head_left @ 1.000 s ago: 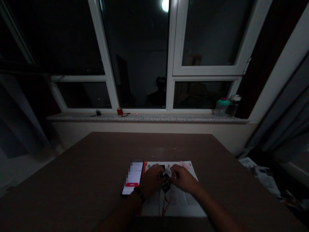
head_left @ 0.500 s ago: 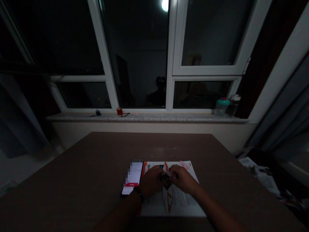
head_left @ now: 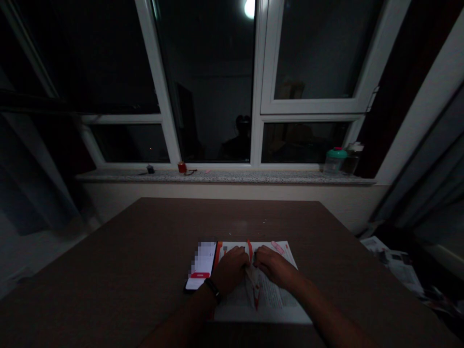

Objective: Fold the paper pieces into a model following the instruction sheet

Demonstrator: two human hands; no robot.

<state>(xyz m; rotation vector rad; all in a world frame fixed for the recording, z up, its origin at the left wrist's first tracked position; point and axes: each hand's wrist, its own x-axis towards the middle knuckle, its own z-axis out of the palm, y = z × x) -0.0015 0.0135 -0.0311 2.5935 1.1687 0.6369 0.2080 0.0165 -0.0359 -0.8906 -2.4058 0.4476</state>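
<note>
A white printed sheet with red and orange markings [head_left: 270, 304] lies on the brown table [head_left: 126, 270]. Its middle rises in a narrow fold with a red edge [head_left: 253, 278] between my hands. My left hand [head_left: 230, 270], with a black wristband [head_left: 213, 290] on its wrist, presses against the left side of the fold. My right hand [head_left: 273, 267] grips the right side, and the fingertips of both hands meet the paper there. A smartphone with a lit, blurred screen [head_left: 201, 266] lies just left of the sheet, next to my left hand.
Brown tabletop extends on all sides of the sheet. Beyond its far edge, a stone windowsill holds a small red container [head_left: 181, 167] and a teal-lidded bottle [head_left: 335, 162]. Papers [head_left: 393, 261] lie low at the right, beyond the table.
The dark piece between my hands no longer shows. A red-edged paper fold now stands there, and my hands have moved slightly closer to the sheet.
</note>
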